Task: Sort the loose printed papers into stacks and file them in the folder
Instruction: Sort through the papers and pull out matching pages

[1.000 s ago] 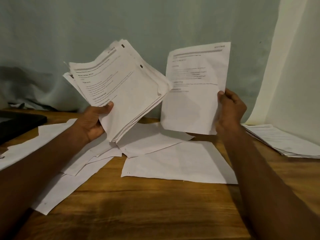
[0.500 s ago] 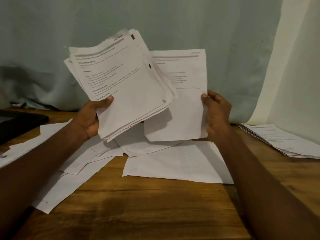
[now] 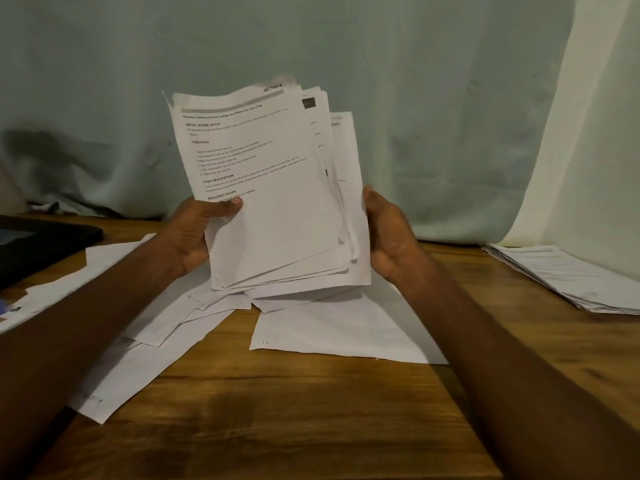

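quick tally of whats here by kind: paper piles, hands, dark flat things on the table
Held bundle of papers, gripped by both hands: 1
Neat stack of papers at the right of the table: 1
Loose scatter of sheets on the table: 1
Hands, left hand and right hand: 2
Dark flat thing at the left: 1
Total: 6
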The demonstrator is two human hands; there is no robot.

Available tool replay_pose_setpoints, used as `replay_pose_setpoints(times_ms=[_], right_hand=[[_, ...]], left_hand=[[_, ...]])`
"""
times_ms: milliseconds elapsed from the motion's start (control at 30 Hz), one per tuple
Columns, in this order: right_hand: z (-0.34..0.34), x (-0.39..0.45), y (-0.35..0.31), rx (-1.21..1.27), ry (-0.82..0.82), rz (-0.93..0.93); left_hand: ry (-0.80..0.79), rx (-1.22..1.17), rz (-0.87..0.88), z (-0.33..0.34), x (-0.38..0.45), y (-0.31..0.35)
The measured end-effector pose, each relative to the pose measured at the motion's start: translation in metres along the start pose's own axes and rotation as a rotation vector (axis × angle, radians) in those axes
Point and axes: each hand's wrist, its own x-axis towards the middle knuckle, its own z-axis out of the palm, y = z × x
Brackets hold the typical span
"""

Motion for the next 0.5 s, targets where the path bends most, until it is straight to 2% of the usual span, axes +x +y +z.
replay_pose_setpoints(times_ms=[100, 167, 267, 400, 500], right_hand=[[0.007, -0.005, -0.004, -0.139, -0.100, -0.047], [0.012, -0.007, -0.002, -0.263, -0.083, -0.174], [0.016, -0.010, -0.002, -0.298, -0.029, -0.306], [0.018, -0.014, -0.006, -0.250, -0.046, -0.275], [0.015, -0.016, 0.002, -0.313, -0.083, -0.208]], left_hand=[[0.003, 0.053, 0.084, 0.003, 0.000, 0.006], [-0.002, 0.107, 0.173, 0.011, -0.002, 0.015], [-0.038, 0.150, 0.284, 0.023, -0.004, 0.033], [-0.027, 0.170, 0.332, 0.028, -0.008, 0.044], [-0.066, 0.217, 0.243, 0.026, -0.011, 0.033]])
